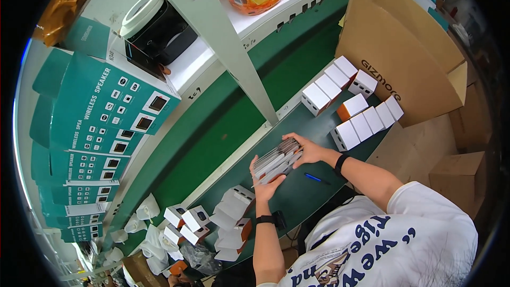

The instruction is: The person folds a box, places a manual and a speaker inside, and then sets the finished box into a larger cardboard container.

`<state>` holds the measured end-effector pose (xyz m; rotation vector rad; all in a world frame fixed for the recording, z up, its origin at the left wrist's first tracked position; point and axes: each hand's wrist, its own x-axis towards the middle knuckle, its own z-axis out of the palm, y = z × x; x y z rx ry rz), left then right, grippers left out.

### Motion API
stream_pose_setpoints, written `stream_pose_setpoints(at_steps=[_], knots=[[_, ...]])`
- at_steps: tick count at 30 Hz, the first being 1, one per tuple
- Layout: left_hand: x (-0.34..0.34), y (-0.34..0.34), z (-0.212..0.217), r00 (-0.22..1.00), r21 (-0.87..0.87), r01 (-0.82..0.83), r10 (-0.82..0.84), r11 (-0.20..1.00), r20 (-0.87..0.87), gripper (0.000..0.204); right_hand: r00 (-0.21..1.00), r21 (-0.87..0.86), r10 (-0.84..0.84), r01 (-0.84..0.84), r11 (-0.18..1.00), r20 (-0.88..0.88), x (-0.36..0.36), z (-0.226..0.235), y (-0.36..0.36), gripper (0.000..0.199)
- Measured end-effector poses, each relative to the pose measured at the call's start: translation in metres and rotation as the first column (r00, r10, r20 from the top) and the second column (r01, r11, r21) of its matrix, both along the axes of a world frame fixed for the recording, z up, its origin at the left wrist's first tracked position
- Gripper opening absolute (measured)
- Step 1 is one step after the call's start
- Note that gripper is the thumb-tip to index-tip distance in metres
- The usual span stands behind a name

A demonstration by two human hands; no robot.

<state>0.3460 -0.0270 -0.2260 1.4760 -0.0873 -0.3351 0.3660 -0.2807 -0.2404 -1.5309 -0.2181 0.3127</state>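
Green tabletop (294,197) is being worked over. Above it, stack of thin flat pieces (276,162) is being held between left hand (264,187) and right hand (312,150). Best being squeezed softly, edges being kept even.

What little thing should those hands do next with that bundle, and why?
Probably tap the bundle gently on the green table to even it up: its thin pieces look unevenly fanned, and the left hand and right hand already hold it from opposite sides.
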Motion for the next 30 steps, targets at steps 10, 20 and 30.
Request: stream_pose_setpoints(at_steps=[10, 20, 30], knots=[[-0.024, 0.009, 0.099, 0.681, 0.437, -0.309, -0.125, 0.845, 0.722, 0.023, 1.0, 0.268, -0.007, 0.007, 0.963, 0.0, -0.034, 0.1, -0.014, 0.094], [-0.048, 0.006, 0.061, 0.644, 0.566, -0.084, -0.389, 0.82, 0.659, 0.032, 0.457, 0.448, 0.254, 0.387, 0.806, -0.852, -0.032, 0.068, -0.026, 0.055], [-0.044, -0.053, -0.048, 0.888, 0.469, 0.459, -0.398, 0.754, -0.23, 0.047, 0.722, 0.298, -0.13, 0.433, 0.851, -0.68, -0.03, 0.111, -0.097, 0.079]])
